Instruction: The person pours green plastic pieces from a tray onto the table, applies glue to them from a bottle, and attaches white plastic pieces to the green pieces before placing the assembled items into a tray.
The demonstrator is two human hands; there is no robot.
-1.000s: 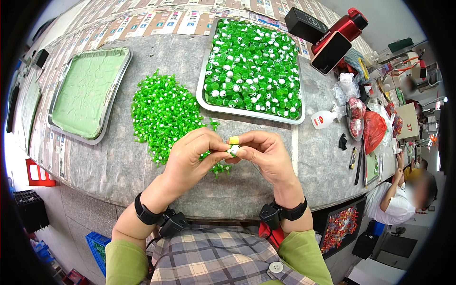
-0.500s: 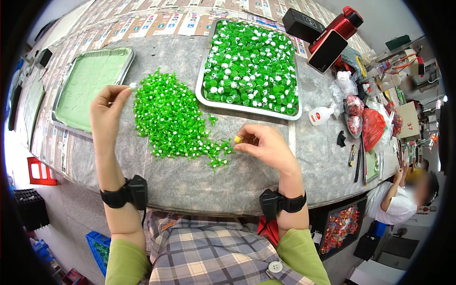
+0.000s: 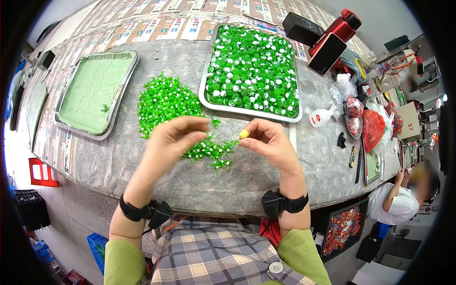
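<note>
My left hand (image 3: 172, 142), a little blurred, is over the near part of a pile of small green plastic pieces with white dots (image 3: 168, 102). Its thumb and fingers are apart with nothing seen between them. Just right of the pile, my right hand (image 3: 270, 145) is closed in a pinch at the tip of a small green piece (image 3: 234, 142). A yellow fingertip cover (image 3: 244, 134) shows on that hand. One green-and-white ball-shaped piece (image 3: 104, 108) lies in the green-lined tray (image 3: 83, 71) at the left. Behind my right hand stands a metal tray (image 3: 251, 112) full of green and white balls.
At the back right are a black box (image 3: 302, 28), a red bottle (image 3: 344, 26) and a phone (image 3: 327, 53). A white squeeze bottle (image 3: 321, 117) and a red plastic bag (image 3: 374, 127) lie to the right. Another person (image 3: 396, 202) works at the far right.
My left hand has come from beside the left tray, rightward and nearer, to the pile. The white piece at its fingertips is gone from them; a green-and-white ball now shows in that tray.
</note>
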